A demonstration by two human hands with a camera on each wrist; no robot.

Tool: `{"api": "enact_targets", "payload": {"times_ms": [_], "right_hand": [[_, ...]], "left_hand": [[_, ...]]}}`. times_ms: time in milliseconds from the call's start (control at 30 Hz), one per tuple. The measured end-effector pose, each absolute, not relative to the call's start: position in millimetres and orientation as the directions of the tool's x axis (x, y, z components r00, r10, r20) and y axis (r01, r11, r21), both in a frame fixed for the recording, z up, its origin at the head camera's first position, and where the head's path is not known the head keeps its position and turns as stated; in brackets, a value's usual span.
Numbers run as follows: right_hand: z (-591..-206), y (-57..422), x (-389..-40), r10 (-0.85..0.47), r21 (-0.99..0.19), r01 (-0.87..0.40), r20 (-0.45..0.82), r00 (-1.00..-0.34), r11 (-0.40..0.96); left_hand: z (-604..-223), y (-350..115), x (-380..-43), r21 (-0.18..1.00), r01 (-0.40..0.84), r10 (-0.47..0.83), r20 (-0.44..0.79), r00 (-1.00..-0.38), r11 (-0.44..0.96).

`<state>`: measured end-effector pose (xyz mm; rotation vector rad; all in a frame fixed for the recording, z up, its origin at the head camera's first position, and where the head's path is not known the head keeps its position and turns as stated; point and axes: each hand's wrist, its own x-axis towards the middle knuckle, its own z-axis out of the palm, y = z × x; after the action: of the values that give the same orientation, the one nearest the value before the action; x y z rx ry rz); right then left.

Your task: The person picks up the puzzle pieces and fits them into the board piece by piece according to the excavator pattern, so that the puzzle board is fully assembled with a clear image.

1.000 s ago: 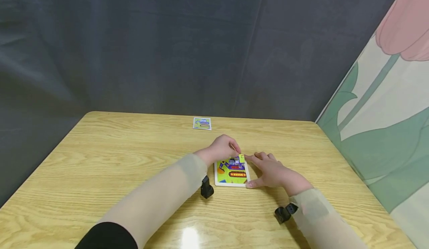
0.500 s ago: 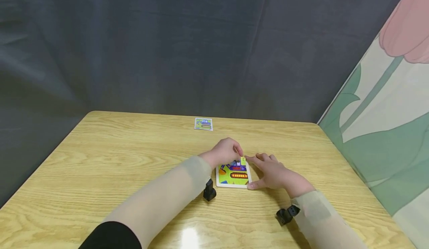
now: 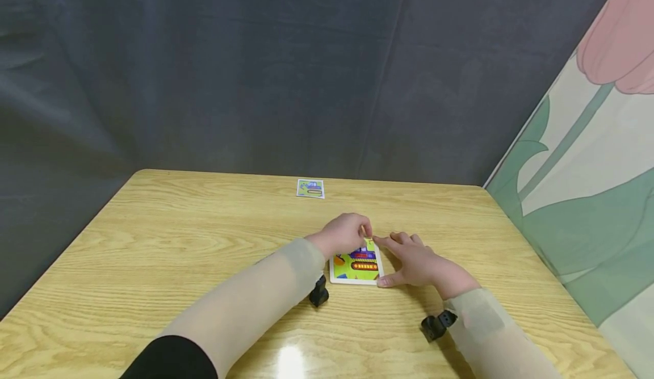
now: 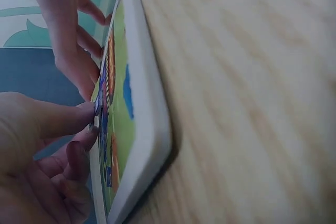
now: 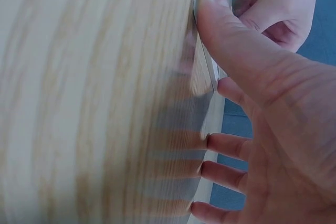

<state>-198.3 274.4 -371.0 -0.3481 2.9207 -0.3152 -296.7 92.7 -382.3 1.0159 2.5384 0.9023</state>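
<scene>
A square jigsaw puzzle (image 3: 356, 275) in a white-rimmed tray lies flat on the table, showing an orange-and-purple excavator on yellow-green. My left hand (image 3: 343, 234) reaches over its top part, thumb and index finger pinching a small puzzle piece at the picture's surface; the fingers mostly cover it. In the left wrist view the left thumb (image 4: 79, 116) and fingertip meet at the puzzle. My right hand (image 3: 414, 262) braces the tray's right edge, thumb on the near corner and index finger at the far corner. Its other fingers (image 5: 226, 174) rest on the wood.
A small picture card (image 3: 310, 189) with a similar excavator lies near the back edge of the wooden table (image 3: 179, 243). Behind stands a dark curtain (image 3: 255, 72); a tulip-patterned cloth (image 3: 598, 209) hangs at the right.
My left hand has shifted slightly right, to the puzzle's top right, covering more of it. The yellow-green corner piece shows less now. The right hand keeps its place at the tray's edge.
</scene>
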Motion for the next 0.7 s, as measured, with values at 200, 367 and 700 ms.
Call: {"api": "enact_targets", "payload": {"times_ms": [200, 367, 700], "right_hand": [[-372, 274, -200, -0.242, -0.232, -0.201, -0.163, -0.956, 0.952], [-371, 273, -200, -0.233, -0.236, -0.19, -0.173, -0.957, 0.953], [-372, 274, -199, -0.215, -0.213, -0.177, -0.174, -0.961, 0.961]], "left_hand": [[-386, 94, -297, 0.542, 0.592, 0.703, 0.004, -0.712, 0.596], [-385, 93, -297, 0.529, 0.602, 0.709, -0.001, -0.705, 0.599], [-378, 67, -306, 0.607, 0.547, 0.69, -0.002, -0.724, 0.577]]}}
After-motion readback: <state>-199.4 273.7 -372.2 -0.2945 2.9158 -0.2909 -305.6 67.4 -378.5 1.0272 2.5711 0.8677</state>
